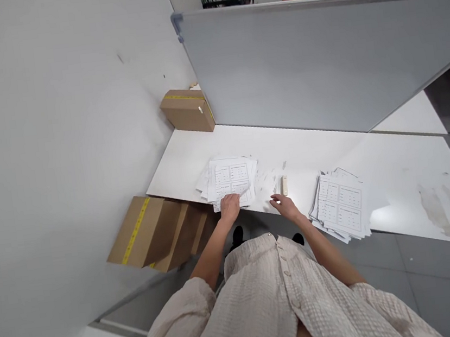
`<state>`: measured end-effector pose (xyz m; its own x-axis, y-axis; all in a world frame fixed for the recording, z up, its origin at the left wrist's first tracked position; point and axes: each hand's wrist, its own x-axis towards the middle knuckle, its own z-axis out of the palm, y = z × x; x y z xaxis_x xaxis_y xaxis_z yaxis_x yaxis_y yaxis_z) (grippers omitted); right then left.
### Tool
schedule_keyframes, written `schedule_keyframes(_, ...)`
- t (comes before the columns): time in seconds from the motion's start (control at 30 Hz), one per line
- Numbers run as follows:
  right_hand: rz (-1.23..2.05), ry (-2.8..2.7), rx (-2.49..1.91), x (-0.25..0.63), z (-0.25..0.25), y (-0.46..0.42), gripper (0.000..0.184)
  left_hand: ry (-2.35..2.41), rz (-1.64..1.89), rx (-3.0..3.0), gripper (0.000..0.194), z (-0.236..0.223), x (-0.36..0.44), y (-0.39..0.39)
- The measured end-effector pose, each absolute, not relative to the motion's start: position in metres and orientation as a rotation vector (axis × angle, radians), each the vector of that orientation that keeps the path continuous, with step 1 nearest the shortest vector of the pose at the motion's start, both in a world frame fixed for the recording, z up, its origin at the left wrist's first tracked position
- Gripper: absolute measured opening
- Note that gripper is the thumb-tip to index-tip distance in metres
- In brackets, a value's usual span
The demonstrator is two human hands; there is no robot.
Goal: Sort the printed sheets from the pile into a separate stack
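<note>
My left hand (230, 206) is at the near edge of a stack of printed sheets (232, 174), its fingers closed on the top sheet of paper. That sheet's near right corner curls up slightly. Over the table's front edge, my right hand (285, 206) has its fingers a little apart and holds nothing. Just beyond it lies a small cream-coloured oblong object (284, 185), whose kind I cannot make out. To the right, a second loose stack of printed sheets (342, 203) sticks out past the table's front edge.
The white table (394, 175) has a worn patch at its right end. A grey divider panel (298, 66) stands along the back. One cardboard box (188, 113) sits in the far left corner; several more boxes (138, 228) with yellow tape stand below the table's left end, by the wall.
</note>
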<state>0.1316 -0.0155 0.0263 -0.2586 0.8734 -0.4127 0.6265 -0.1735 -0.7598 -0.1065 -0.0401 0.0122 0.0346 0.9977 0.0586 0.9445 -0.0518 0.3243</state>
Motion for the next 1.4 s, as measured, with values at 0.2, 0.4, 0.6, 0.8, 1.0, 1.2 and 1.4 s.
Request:
schedule_keyframes(0.2,2.088,-0.925,-1.492,0.107,0.029,-0.008,0.053,1.771,0.655,2.236,0.024,0.025,-0.088,-0.054)
schedule_keyframes(0.4,1.919,-0.801,-1.617,0.102,0.01,-0.001,0.026,1.565,0.565,2.294,0.026,0.019,-0.073,-0.067)
schedule_keyframes(0.6,1.598,-0.894,-1.742,0.138,-0.001,-0.006,0.027,2.091,0.31,2.044,0.054,0.003,-0.1,-0.049)
schedule_keyframes(0.8,1.552,-0.869,-1.709,0.157,0.007,-0.014,0.031,1.926,0.092,2.154,0.047,0.0,-0.114,-0.041)
schedule_keyframes(1.0,1.593,-0.872,-1.677,0.156,0.007,-0.015,0.031,1.789,0.116,2.145,0.029,0.002,-0.127,-0.029)
schedule_keyframes(1.2,1.658,-0.969,-1.629,0.15,0.01,-0.017,0.031,1.831,0.515,1.984,0.032,0.017,-0.119,-0.032)
schedule_keyframes(1.4,1.831,-0.909,-1.604,0.129,0.013,-0.011,0.034,1.648,0.701,2.081,0.03,0.032,-0.072,-0.062)
